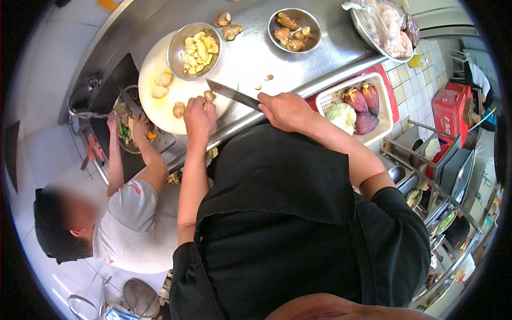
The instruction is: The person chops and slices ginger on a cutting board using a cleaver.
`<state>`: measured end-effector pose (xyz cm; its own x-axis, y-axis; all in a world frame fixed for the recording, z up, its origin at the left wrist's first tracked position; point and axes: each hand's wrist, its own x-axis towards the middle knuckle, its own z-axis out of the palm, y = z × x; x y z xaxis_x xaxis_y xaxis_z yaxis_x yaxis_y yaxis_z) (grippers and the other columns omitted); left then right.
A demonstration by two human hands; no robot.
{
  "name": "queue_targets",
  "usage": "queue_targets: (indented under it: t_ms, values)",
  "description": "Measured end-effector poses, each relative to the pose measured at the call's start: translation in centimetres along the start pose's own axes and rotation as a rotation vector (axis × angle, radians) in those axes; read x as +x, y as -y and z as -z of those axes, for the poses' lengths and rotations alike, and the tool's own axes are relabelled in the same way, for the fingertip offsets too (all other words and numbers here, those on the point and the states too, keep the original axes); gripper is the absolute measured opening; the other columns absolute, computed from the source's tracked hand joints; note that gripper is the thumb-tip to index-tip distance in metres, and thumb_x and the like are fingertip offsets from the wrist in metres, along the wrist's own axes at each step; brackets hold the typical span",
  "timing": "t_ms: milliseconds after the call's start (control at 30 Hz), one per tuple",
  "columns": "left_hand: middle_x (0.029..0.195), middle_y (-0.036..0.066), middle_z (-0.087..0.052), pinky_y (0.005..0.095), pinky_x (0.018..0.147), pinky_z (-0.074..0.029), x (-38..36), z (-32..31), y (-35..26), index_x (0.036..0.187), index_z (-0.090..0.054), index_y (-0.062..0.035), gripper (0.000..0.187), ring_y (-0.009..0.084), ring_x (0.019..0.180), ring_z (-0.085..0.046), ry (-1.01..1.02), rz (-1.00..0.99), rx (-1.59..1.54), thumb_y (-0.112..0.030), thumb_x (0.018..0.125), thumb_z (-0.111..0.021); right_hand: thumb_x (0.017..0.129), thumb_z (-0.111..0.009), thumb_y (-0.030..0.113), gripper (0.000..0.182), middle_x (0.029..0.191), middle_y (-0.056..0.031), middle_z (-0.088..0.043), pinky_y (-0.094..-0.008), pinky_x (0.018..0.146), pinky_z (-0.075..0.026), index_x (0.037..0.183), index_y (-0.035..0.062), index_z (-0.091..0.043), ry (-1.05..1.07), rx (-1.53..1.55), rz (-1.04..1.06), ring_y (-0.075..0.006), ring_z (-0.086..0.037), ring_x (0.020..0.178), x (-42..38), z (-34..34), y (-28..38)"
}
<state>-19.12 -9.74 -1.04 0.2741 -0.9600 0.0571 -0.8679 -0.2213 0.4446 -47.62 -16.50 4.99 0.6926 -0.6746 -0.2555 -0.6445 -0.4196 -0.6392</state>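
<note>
My right hand (pixel 285 111) grips the handle of a kitchen knife (pixel 229 94), its blade pointing left over the edge of the round white cutting board (pixel 152 114). With closed fingers my left hand (pixel 200 120) holds a small knob of ginger (pixel 209 96) on the board, close to the blade. Beside that hand lies another unpeeled ginger piece (pixel 178 110). Paler ginger pieces (pixel 161 86) rest further left. A steel bowl (pixel 172 57) of cut yellow ginger stands on the board's far side.
Unpeeled ginger (pixel 232 32) and a second steel bowl (pixel 271 42) with ginger roots stand behind. Ginger scraps (pixel 258 87) lie on the steel counter (pixel 245 53). To the right are a white basket (pixel 368 137) of banana blossoms and a bagged basin (pixel 392 53). A co-worker (pixel 133 224) works at left.
</note>
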Motion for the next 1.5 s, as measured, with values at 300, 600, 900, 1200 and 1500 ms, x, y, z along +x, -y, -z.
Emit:
queue_targets:
  t_ms: [300,600,900,1200,1500]
  values:
    - [0.099,0.024,-0.064,0.0529,0.087,-0.054,0.7,0.5,-1.4,0.098,-0.072,0.0013,0.022,0.0455,0.093,-0.066,0.078,0.026,0.024,-0.019,0.090,-0.066,0.107,-0.052,0.025,0.024,0.085,-0.0245,-0.074,-0.0599,0.081,-0.055,0.114,0.0038,-0.062,0.011,-0.024,0.006,-0.0466,-0.073,0.087,0.4,0.0,0.7]
    - [0.090,0.023,-0.063,0.0515,0.079,-0.052,1.9,0.0,0.7,0.084,-0.066,0.0028,0.030,0.0440,0.085,-0.064,0.115,-0.014,0.070,-0.025,0.093,-0.071,0.107,-0.054,0.026,0.023,0.085,-0.0242,-0.074,-0.0596,0.081,-0.055,0.112,0.0043,-0.062,-0.052,-0.068,0.008,-0.0463,-0.073,0.088,-0.2,1.3,-0.4]
    - [0.105,0.018,-0.072,0.0448,0.084,-0.056,4.1,4.4,-1.4,0.112,-0.071,-0.0034,0.037,0.0333,0.090,-0.071,-0.101,0.224,-0.114,-0.022,0.084,-0.088,0.107,-0.055,0.028,0.023,0.087,-0.0260,-0.072,-0.0611,0.081,-0.052,0.112,0.0065,-0.061,-0.134,0.019,-0.118,-0.0497,-0.069,0.089,-5.1,2.3,-3.3]
    - [0.104,0.014,-0.073,0.0378,0.086,-0.061,8.4,1.5,1.3,0.110,-0.074,-0.0005,0.026,0.0290,0.093,-0.075,-0.209,-0.020,-0.237,-0.004,0.086,-0.085,0.107,-0.057,0.028,0.022,0.084,-0.0289,-0.069,-0.0634,0.077,-0.050,0.111,0.0061,-0.059,-0.235,0.136,-0.237,-0.0535,-0.066,0.087,-7.9,1.5,-6.6]
    - [0.105,0.011,-0.074,0.0367,0.084,-0.061,17.1,-0.8,2.3,0.106,-0.077,-0.0021,0.020,0.0245,0.092,-0.075,-0.466,-0.139,-0.397,-0.003,0.086,-0.083,0.108,-0.056,0.030,0.023,0.082,-0.0302,-0.067,-0.0639,0.077,-0.048,0.110,0.0070,-0.058,-0.316,0.227,-0.322,-0.0543,-0.066,0.086,-9.5,2.8,-7.8]
